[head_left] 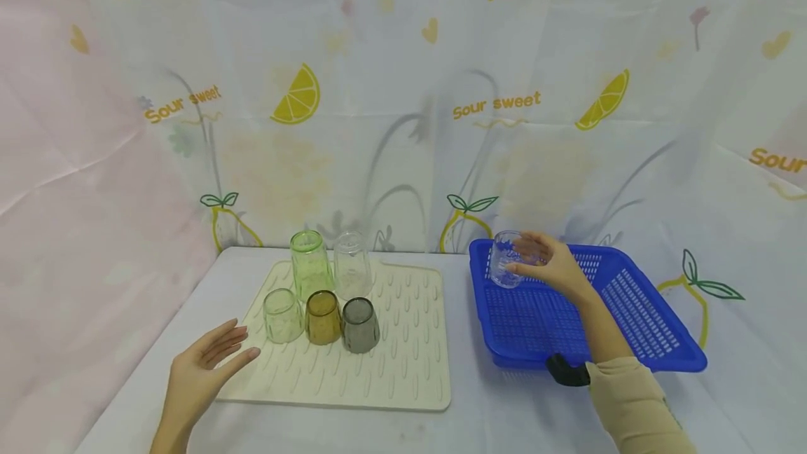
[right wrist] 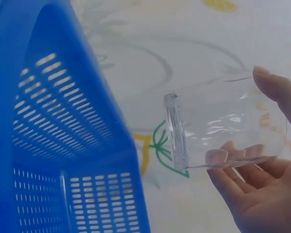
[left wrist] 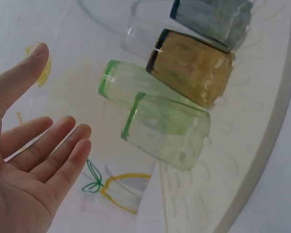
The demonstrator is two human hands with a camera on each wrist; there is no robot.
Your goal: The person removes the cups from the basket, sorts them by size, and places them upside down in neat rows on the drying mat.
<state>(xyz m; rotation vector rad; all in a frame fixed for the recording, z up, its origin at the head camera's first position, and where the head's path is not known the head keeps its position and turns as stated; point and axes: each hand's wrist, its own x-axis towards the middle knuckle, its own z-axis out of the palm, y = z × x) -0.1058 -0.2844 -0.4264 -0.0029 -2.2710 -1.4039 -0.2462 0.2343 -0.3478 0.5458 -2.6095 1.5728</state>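
Note:
My right hand (head_left: 550,265) grips a clear glass tumbler (head_left: 502,265) by its side, over the far left part of the blue basket (head_left: 643,308). In the right wrist view the thumb is at one side of the tumbler and the fingers at the other. My left hand (head_left: 203,364) holds nothing, its fingers relaxed near the left edge of the cream drying mat (head_left: 412,349). Closest to it is a short pale green glass (head_left: 283,317). Beside that stand an amber glass (head_left: 323,321) and a grey glass (head_left: 361,328), with a tall green glass (head_left: 311,268) behind.
A tall clear glass (head_left: 353,273) stands at the back of the mat. The mat and basket lie on a white-covered table (head_left: 469,408). A lemon-printed cloth (head_left: 378,181) hangs close behind them. Raised ridges cover the mat.

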